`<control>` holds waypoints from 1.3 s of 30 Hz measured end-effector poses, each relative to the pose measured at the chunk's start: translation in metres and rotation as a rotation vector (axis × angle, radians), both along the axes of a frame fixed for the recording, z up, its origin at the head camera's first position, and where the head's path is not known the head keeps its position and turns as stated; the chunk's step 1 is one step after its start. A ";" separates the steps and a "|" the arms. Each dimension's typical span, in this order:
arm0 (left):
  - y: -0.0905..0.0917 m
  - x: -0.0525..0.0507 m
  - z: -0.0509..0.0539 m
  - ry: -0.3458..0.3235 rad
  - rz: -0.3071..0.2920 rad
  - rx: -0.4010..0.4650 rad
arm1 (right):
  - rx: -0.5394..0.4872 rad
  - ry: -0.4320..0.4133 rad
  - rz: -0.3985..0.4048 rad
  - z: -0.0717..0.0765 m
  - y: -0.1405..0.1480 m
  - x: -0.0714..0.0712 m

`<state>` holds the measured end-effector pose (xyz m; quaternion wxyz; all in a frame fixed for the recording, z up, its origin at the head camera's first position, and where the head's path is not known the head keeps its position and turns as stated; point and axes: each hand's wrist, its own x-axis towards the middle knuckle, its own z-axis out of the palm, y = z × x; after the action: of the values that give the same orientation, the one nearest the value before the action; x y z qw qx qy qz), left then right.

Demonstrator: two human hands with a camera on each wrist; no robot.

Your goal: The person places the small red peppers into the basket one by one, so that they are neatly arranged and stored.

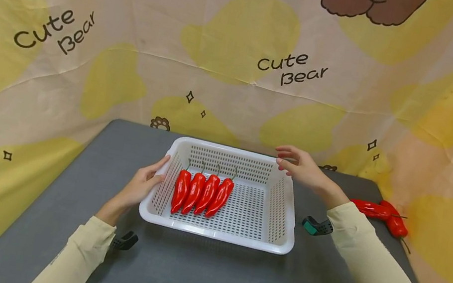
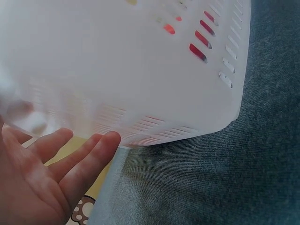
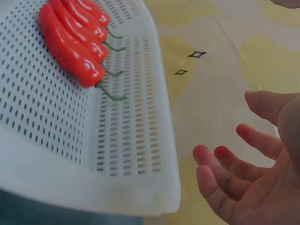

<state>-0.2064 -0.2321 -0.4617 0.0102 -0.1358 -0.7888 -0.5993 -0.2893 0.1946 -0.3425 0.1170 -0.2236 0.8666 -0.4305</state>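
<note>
A white plastic basket point(image 1: 210, 234) with slotted walls stands on the dark grey table. Inside it, several red chili peppers point(image 1: 194, 194) lie side by side toward the left, green stems pointing to the far wall. My left hand point(image 1: 141, 186) is at the basket's left side, fingers fairly straight and fingertips at the rim. In the left wrist view the fingers point(image 2: 79, 164) lie along the outer wall; whether they press on it is unclear. My right hand point(image 1: 301, 167) hovers by the far right corner, its fingers point(image 3: 229, 176) spread, loosely bent and holding nothing.
More red peppers point(image 1: 392, 219) lie on the table at the right, partly behind my right sleeve point(image 1: 365, 257). A printed cloth point(image 1: 225, 96) hangs behind and beside the table point(image 1: 202, 279). Dark wrist devices point(image 1: 317, 227) stick out under both wrists.
</note>
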 end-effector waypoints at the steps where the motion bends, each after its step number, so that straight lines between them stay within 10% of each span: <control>1: 0.000 0.000 0.000 -0.002 0.003 -0.001 | 0.004 0.006 -0.003 0.000 0.003 0.000; 23: -0.001 0.000 0.004 -0.022 0.008 -0.029 | 0.051 -0.013 -0.129 -0.005 0.074 0.003; 39: 0.000 0.002 0.004 -0.020 0.002 -0.012 | 0.072 -0.069 -0.220 -0.035 0.126 0.014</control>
<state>-0.2046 -0.2325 -0.4577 0.0021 -0.1291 -0.7927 -0.5958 -0.2750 0.3204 -0.3772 0.1069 -0.1076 0.8963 -0.4168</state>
